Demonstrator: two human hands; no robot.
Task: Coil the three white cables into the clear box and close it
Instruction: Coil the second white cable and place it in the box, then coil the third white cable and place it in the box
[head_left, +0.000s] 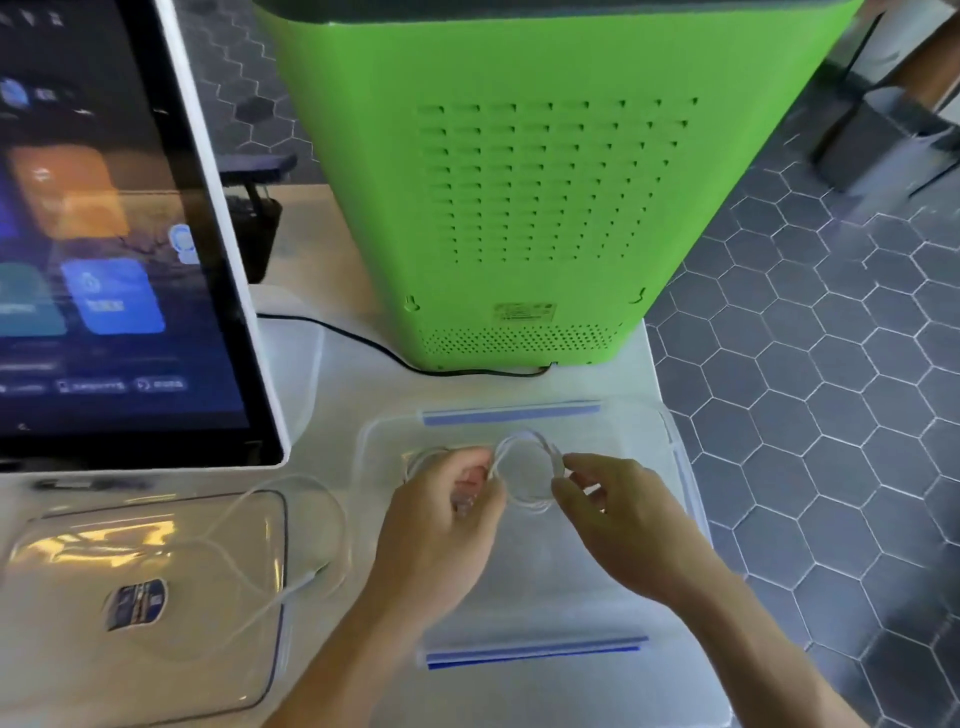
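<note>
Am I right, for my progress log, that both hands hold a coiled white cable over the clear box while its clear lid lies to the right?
Not quite: the head view shows the clear lid lying left of the clear box. Both the left hand and right hand do hold the coiled white cable.

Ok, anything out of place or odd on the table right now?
One loose white cable lies uncoiled outside the clear box, draped across the lid. Both hands, left and right, hold a coil over the box.

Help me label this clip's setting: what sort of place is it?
Probably a shop or public service counter, not a home: a large touchscreen kiosk, a green vented machine on the white counter, and grey hexagon floor tiles.
</note>
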